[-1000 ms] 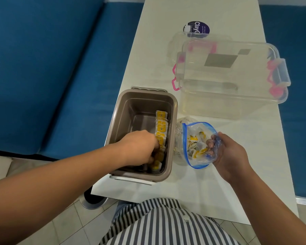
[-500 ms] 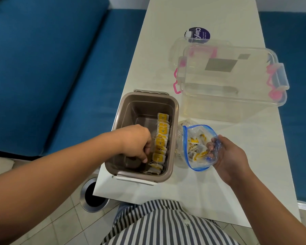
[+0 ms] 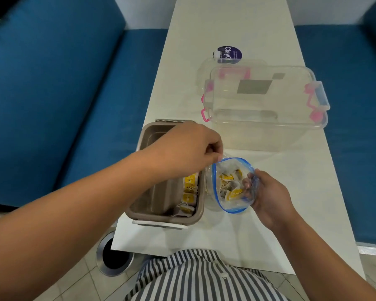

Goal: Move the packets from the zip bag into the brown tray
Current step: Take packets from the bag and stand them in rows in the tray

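Observation:
A brown tray (image 3: pixel 152 135) stands at the near left corner of the white table, with several yellow packets (image 3: pixel 188 193) lined along its right wall. Just right of it is a clear zip bag (image 3: pixel 233 206) with a blue rim, its mouth open and more yellow packets (image 3: pixel 228 185) inside. My right hand (image 3: pixel 269 198) grips the bag's right rim. My left hand (image 3: pixel 187 148) hovers above the tray's far right part with its fingers curled together; the fingertips are at the bag's upper left rim. I see nothing in that hand.
A clear plastic box (image 3: pixel 267 120) with pink latches sits farther back on the table (image 3: pixel 269 246), with a purple round label (image 3: pixel 229 52) behind it. Blue cushions (image 3: pixel 52 94) flank the table on both sides. A round metal floor fitting (image 3: pixel 115 255) lies below the near left corner.
My left hand has lifted out of the tray, where it left packets, and moved right to the bag's mouth. My right hand still holds the bag in the same place.

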Available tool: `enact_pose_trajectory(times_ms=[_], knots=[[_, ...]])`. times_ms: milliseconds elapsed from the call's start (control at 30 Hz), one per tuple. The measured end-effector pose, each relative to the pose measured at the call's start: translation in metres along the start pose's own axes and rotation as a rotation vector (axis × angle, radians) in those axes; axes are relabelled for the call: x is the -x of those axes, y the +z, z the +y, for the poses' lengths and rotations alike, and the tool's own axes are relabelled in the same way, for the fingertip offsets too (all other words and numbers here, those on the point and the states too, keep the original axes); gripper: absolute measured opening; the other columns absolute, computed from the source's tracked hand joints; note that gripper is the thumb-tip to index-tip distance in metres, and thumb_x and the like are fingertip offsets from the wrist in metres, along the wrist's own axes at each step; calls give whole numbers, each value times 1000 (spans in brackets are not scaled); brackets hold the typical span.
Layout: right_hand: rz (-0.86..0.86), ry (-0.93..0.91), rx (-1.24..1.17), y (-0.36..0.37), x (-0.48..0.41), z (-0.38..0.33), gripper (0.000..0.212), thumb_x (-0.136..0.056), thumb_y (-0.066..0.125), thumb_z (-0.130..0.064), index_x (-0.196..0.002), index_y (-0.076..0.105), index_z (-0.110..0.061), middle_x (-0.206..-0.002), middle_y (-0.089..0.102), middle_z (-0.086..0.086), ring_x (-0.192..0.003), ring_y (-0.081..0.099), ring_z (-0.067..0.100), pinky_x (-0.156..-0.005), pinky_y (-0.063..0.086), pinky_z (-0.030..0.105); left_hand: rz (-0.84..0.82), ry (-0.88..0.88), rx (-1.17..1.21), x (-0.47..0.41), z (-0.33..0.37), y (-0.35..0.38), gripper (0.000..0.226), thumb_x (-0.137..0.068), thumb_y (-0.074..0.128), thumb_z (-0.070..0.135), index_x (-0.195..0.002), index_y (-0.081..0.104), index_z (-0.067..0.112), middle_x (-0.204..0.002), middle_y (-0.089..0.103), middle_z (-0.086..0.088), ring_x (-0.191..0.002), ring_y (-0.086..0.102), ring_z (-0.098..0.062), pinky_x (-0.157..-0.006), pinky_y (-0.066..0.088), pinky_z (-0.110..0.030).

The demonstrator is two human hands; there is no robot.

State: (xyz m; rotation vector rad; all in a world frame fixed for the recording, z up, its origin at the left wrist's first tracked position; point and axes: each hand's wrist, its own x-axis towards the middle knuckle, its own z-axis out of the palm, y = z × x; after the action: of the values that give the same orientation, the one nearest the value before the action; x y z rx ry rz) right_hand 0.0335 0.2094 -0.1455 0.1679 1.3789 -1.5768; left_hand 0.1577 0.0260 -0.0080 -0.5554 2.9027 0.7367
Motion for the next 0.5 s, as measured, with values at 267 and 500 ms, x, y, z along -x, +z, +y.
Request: enact_pose_trajectory(times_ms=[267, 500], knots=[[46, -52, -5, -1, 4, 2, 31, -104, 49, -19, -111, 63, 7, -93, 64, 22, -82, 62, 31, -74, 51, 38, -210, 181, -363, -33, 46, 50, 13, -90, 59, 27, -91, 71, 22, -83, 66, 3, -79, 59, -17, -58, 41, -29], [115, -39, -39, -4, 6, 5, 41, -104, 51, -19, -131, 58, 11, -116, 71, 24, -100, 67, 31, -89, 51, 44, -287, 115, -624, -38, 52, 92, 24, -94, 54, 36, -76, 54, 19, -64, 43, 3, -67, 51, -19, -59, 40, -33]])
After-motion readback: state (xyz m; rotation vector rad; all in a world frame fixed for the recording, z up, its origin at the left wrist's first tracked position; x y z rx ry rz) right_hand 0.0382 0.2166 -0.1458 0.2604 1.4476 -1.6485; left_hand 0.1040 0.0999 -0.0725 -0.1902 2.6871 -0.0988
